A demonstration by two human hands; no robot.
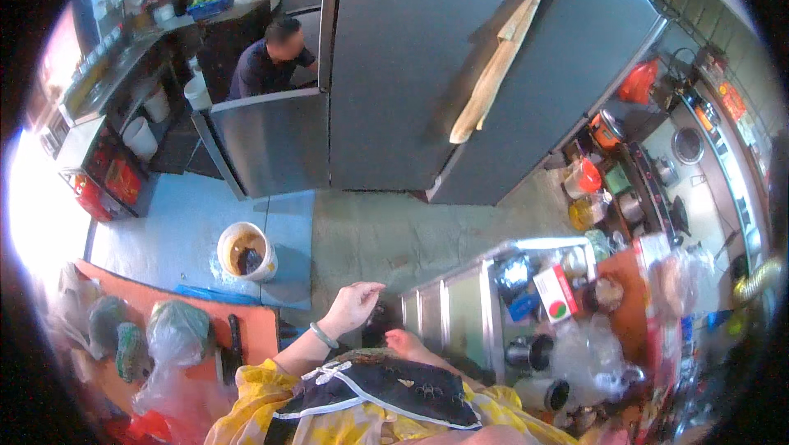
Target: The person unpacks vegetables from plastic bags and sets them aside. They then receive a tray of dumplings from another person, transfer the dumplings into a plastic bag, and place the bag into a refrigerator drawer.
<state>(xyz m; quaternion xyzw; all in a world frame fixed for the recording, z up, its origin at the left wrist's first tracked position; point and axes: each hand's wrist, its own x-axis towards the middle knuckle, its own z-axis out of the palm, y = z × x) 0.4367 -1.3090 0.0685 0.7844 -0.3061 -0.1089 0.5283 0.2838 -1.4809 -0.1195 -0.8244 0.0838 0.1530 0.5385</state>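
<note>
My left hand (356, 308), with a pale bangle (324, 335) on its wrist, hangs in front of me above the floor, fingers loosely bent; whether they are apart is unclear. Lower and to its right is my right hand (404, 342), partly curled, close to a metal-framed rack (487, 315). No object shows in either hand. Ahead on the left, a white bucket (271, 266) with brown and dark contents stands on a blue floor sheet (293, 217). An orange-topped table (262, 322) at the left carries plastic bags (179, 331) and a dark-handled knife (233, 352).
A person (259, 72) crouches behind a steel door or panel (271, 143) at the upper left. Large grey cabinet doors (394, 75) stand ahead, with a cloth (499, 69) hanging there. Pots, bags and a white-and-red box (553, 294) crowd the right side.
</note>
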